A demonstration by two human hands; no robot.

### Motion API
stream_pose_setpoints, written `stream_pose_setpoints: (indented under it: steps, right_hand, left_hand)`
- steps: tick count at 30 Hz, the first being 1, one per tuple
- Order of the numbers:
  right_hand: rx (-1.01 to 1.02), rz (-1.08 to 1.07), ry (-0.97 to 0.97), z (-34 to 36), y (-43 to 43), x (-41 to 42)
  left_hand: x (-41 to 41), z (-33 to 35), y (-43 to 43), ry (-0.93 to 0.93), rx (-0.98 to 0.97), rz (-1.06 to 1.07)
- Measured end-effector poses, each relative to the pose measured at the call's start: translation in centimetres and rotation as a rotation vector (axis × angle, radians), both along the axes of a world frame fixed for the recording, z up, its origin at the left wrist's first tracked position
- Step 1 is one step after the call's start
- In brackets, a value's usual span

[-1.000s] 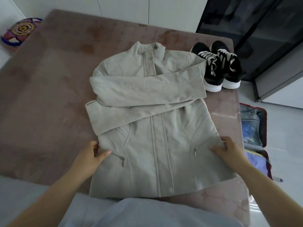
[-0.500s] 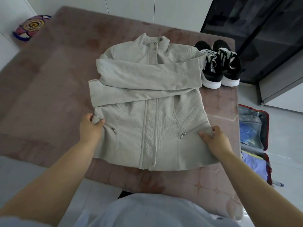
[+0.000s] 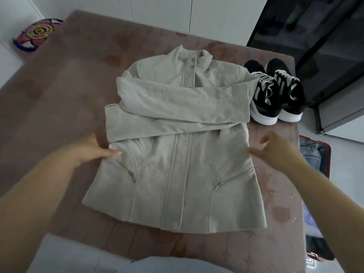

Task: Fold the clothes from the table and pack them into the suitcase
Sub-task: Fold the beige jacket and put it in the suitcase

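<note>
— Changed in the last half second?
— Yes. Let go of the jacket (image 3: 177, 174) at both waist edges. Pinched them a moment ago; now lays the left hand (image 3: 92, 150) with straight fingers against the left edge, grasping nothing, and holds the right hand (image 3: 277, 152) loose and released just beside the right edge. Touching or not, hard to tell through the blur.

— Meaning what for the task?
— Looks like the shifting and squaring is over, with both sleeves (image 3: 177, 103) already crossed over the chest. Probably time to fold the lower half up towards the collar, then carry across to the suitcase (image 3: 315, 154), open on the floor at the right edge of the frame, with some blue things already inside. Not packed yet: spread flat in the centre of the frame.

— And the surface?
— Brownish and mottled (image 3: 69, 95). Carries also a pair of black-and-white shoes (image 3: 275, 95), right beside the upper sleeve's cuff.

— The room?
— White cupboard doors (image 3: 157, 14) along the top, a dark glass-fronted cabinet (image 3: 325, 46) at upper right, a bright patterned object (image 3: 37, 34) at upper left, past the corner.
</note>
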State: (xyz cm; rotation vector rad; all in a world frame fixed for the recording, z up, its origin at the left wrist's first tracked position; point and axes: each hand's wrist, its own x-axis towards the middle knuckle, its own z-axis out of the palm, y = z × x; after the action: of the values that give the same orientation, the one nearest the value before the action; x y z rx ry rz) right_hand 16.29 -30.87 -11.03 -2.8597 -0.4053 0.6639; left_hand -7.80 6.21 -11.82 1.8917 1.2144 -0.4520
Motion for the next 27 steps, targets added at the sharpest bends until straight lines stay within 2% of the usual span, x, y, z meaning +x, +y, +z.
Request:
stream_pose_setpoints:
  steps: [2, 4, 7, 9, 12, 15, 19, 23, 25, 27]
  right_hand:
    - [0.183, 0.017, -0.128, 1.8, 2.6, 2.8]
    - [0.308, 0.088, -0.157, 2.6, 5.8, 5.7]
    - [0.311, 0.134, -0.167, 1.8, 10.6, 10.1]
    - [0.286, 0.092, -0.171, 0.7, 13.1, 12.5]
    - [0.209, 0.099, -0.218, -1.4, 15.6, 15.3]
    - [0.135, 0.14, -0.277, -3.0, 16.7, 17.4]
    - [0.028, 0.092, -0.269, -4.0, 18.0, 19.6]
    - [-0.183, 0.069, -0.259, -2.8, 19.5, 20.5]
    - [-0.17, 0.176, -0.285, -2.0, 20.0, 20.2]
    - [-0.058, 0.278, -0.387, -1.1, 19.8, 19.4]
  left_hand:
    - [2.7, 1.4, 2.8, -0.019, 0.075, 0.038]
    - [6.6, 1.6, 5.4, -0.169, 0.243, 0.093]
    - [13.2, 0.8, 7.7, -0.379, 0.38, 0.007]
    - [17.2, -0.4, 8.0, -0.421, 0.388, -0.102]
    - [22.3, -2.1, 7.9, -0.398, 0.498, -0.276]
    - [25.6, -4.3, 8.8, -0.323, 0.587, -0.36]
    - [27.9, -6.9, 10.8, -0.269, 0.477, -0.291]
    - [28.8, -6.5, 11.4, -0.284, 0.494, -0.226]
    - [28.9, -6.0, 11.5, -0.23, 0.532, -0.318]
    - [28.6, -5.7, 11.9, -0.175, 0.571, -0.39]
